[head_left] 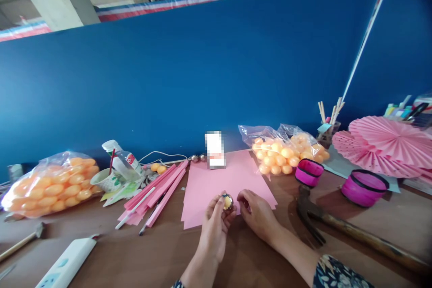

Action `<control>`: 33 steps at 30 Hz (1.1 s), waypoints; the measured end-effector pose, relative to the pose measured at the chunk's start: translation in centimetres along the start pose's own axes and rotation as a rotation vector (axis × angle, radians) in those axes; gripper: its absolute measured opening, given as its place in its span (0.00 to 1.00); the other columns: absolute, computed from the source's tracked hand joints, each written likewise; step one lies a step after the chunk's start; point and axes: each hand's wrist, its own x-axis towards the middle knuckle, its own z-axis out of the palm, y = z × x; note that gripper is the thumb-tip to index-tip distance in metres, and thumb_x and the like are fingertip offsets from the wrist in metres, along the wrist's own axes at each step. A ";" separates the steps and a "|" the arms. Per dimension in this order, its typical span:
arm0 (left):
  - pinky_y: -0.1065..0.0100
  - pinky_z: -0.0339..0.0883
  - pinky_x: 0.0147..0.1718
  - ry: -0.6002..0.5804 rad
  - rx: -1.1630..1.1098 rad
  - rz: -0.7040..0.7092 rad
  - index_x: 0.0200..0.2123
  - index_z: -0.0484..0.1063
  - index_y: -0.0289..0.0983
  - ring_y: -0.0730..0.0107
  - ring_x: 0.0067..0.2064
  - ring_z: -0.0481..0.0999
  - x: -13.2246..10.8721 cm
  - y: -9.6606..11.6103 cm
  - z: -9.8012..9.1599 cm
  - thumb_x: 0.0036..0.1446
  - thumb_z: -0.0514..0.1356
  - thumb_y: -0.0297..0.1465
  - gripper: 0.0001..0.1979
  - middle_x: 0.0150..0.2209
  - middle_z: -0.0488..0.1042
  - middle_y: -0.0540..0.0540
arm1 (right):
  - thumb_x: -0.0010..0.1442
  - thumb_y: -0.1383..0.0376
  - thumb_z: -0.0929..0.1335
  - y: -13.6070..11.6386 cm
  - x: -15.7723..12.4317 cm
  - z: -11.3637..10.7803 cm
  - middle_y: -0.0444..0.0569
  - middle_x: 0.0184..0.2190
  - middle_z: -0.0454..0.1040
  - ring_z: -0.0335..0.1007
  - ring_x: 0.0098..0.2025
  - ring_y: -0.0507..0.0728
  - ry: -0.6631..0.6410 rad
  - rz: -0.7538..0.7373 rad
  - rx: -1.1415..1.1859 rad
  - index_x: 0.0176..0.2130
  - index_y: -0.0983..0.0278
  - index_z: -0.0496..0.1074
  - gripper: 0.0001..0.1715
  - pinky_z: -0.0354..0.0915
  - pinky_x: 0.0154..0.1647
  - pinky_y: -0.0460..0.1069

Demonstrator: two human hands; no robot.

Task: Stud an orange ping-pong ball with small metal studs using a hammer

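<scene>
Between the thumb and fingers of my left hand (218,218) is a small shiny round silvery ball (228,202) with a pale yellow patch facing up. Just to its right, my right hand (258,213) is closed with its fingers curled inward; whether anything is in them is hidden. Both hands are over the near edge of several pink paper sheets (232,177) stacked on the brown table (249,263). A blurred-out upright white rectangle (215,149) stands at the far end of the sheets, beside small silvery balls (199,158).
Bags of orange balls lie at left (54,189) and right (275,155). Pink paper strips (158,193), a bottle (126,164) and a power strip (69,263) are leftward. Rightward are a claw hammer (357,231), magenta bands (366,186) and pink paper fans (394,144). A blue partition (189,76) rises behind.
</scene>
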 end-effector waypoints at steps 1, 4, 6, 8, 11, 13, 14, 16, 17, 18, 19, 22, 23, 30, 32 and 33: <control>0.70 0.70 0.32 0.003 -0.004 0.003 0.41 0.68 0.36 0.71 0.32 0.75 0.0 0.0 0.0 0.47 0.61 0.33 0.16 0.33 0.73 0.47 | 0.51 0.73 0.60 0.0 0.0 -0.1 0.44 0.26 0.67 0.62 0.27 0.52 0.008 0.018 0.045 0.30 0.63 0.64 0.07 0.57 0.28 0.45; 0.70 0.69 0.33 0.010 -0.007 0.019 0.43 0.67 0.38 0.71 0.32 0.75 -0.1 0.0 -0.1 0.48 0.61 0.34 0.18 0.33 0.73 0.47 | 0.54 0.69 0.60 -0.1 0.1 -0.2 0.45 0.27 0.69 0.64 0.29 0.52 0.015 0.104 0.234 0.30 0.63 0.66 0.07 0.59 0.31 0.46; 0.69 0.69 0.34 -0.005 -0.003 0.026 0.47 0.65 0.40 0.70 0.33 0.75 -0.2 0.1 -0.1 0.48 0.60 0.34 0.21 0.33 0.73 0.47 | 0.56 0.65 0.60 -0.2 0.2 -0.2 0.45 0.27 0.70 0.65 0.30 0.53 0.000 0.191 0.388 0.31 0.63 0.67 0.08 0.61 0.32 0.47; 0.68 0.68 0.37 -0.022 0.001 0.021 0.49 0.64 0.42 0.70 0.35 0.75 -0.3 0.1 -0.1 0.48 0.60 0.35 0.22 0.35 0.74 0.47 | 0.54 0.62 0.62 -0.3 0.1 -0.1 0.45 0.28 0.71 0.66 0.31 0.54 -0.014 0.274 0.522 0.33 0.64 0.68 0.09 0.62 0.31 0.47; 0.68 0.66 0.40 -0.019 0.011 0.024 0.48 0.65 0.41 0.70 0.38 0.74 -0.2 0.0 -0.2 0.48 0.60 0.34 0.22 0.39 0.73 0.44 | 0.53 0.61 0.64 -0.5 0.1 0.0 0.46 0.29 0.71 0.66 0.32 0.54 -0.003 0.310 0.606 0.34 0.65 0.68 0.11 0.62 0.33 0.47; 0.68 0.66 0.41 -0.024 0.010 0.036 0.47 0.66 0.40 0.70 0.40 0.73 -0.1 -0.1 -0.2 0.48 0.60 0.33 0.20 0.41 0.73 0.43 | 0.54 0.61 0.63 -0.6 0.1 -0.1 0.47 0.29 0.71 0.66 0.32 0.54 0.006 0.287 0.594 0.34 0.65 0.68 0.11 0.62 0.33 0.47; 0.68 0.65 0.42 -0.029 0.001 0.039 0.46 0.67 0.40 0.70 0.40 0.73 0.0 -0.1 -0.2 0.48 0.60 0.33 0.20 0.42 0.73 0.43 | 0.54 0.61 0.63 -0.7 0.1 -0.2 0.47 0.29 0.71 0.66 0.32 0.54 0.004 0.272 0.581 0.34 0.65 0.68 0.10 0.62 0.34 0.48; 0.67 0.64 0.43 -0.039 -0.022 0.040 0.45 0.68 0.38 0.70 0.42 0.73 0.1 -0.2 -0.2 0.48 0.61 0.31 0.19 0.41 0.73 0.43 | 0.55 0.62 0.62 -0.9 0.1 -0.5 0.47 0.30 0.72 0.66 0.32 0.54 -0.002 0.244 0.556 0.34 0.65 0.68 0.10 0.62 0.34 0.47; 0.67 0.64 0.44 -0.042 -0.031 0.039 0.45 0.68 0.38 0.70 0.42 0.73 0.2 -0.2 -0.2 0.47 0.61 0.31 0.18 0.41 0.74 0.43 | 0.55 0.63 0.62 -0.9 0.1 -0.6 0.47 0.30 0.72 0.66 0.32 0.54 -0.007 0.233 0.548 0.34 0.65 0.68 0.10 0.62 0.34 0.47; 0.67 0.64 0.45 -0.045 -0.037 0.037 0.44 0.68 0.37 0.70 0.42 0.73 0.3 -0.2 -0.2 0.47 0.61 0.30 0.18 0.40 0.74 0.43 | 0.55 0.64 0.61 -0.9 0.1 -0.6 0.46 0.30 0.72 0.66 0.32 0.53 -0.009 0.226 0.543 0.34 0.65 0.68 0.09 0.62 0.34 0.47; 0.67 0.64 0.45 -0.048 -0.040 0.034 0.44 0.68 0.37 0.70 0.42 0.73 0.3 -0.2 -0.2 0.47 0.61 0.30 0.18 0.40 0.74 0.43 | 0.55 0.64 0.61 -1.0 0.1 -0.6 0.46 0.29 0.71 0.66 0.32 0.53 -0.010 0.225 0.543 0.34 0.64 0.68 0.09 0.62 0.33 0.47; 0.68 0.64 0.45 -0.049 -0.032 0.012 0.44 0.67 0.36 0.70 0.42 0.73 0.5 -0.2 -0.2 0.48 0.61 0.29 0.18 0.40 0.74 0.42 | 0.55 0.65 0.61 -1.0 0.0 -0.6 0.44 0.28 0.70 0.64 0.30 0.52 -0.024 0.233 0.562 0.33 0.64 0.67 0.07 0.61 0.33 0.46; 0.68 0.64 0.45 -0.043 -0.025 0.005 0.44 0.67 0.36 0.70 0.41 0.74 0.5 -0.2 -0.2 0.48 0.61 0.29 0.18 0.40 0.74 0.42 | 0.55 0.66 0.61 -0.9 0.0 -0.6 0.44 0.28 0.69 0.64 0.30 0.51 -0.027 0.237 0.576 0.33 0.64 0.67 0.06 0.61 0.33 0.45; 0.68 0.66 0.43 0.000 0.005 -0.009 0.44 0.67 0.35 0.68 0.42 0.74 0.5 -0.2 -0.3 0.47 0.61 0.29 0.18 0.41 0.74 0.41 | 0.55 0.66 0.62 -1.1 0.0 -0.7 0.40 0.23 0.64 0.59 0.25 0.49 0.005 0.233 0.637 0.31 0.63 0.64 0.03 0.59 0.28 0.44; 0.68 0.66 0.43 0.000 0.018 -0.008 0.44 0.67 0.35 0.68 0.42 0.74 0.5 -0.2 -0.3 0.47 0.61 0.29 0.18 0.41 0.74 0.41 | 0.55 0.65 0.62 -1.2 0.0 -0.7 0.41 0.24 0.65 0.60 0.26 0.49 0.023 0.225 0.619 0.30 0.63 0.64 0.04 0.59 0.28 0.44; 0.68 0.66 0.44 0.001 0.026 -0.003 0.44 0.67 0.35 0.68 0.42 0.74 0.5 -0.3 -0.3 0.47 0.62 0.29 0.18 0.41 0.74 0.41 | 0.55 0.65 0.62 -1.3 0.0 -0.8 0.41 0.24 0.65 0.61 0.26 0.50 0.025 0.221 0.613 0.30 0.63 0.64 0.05 0.59 0.28 0.44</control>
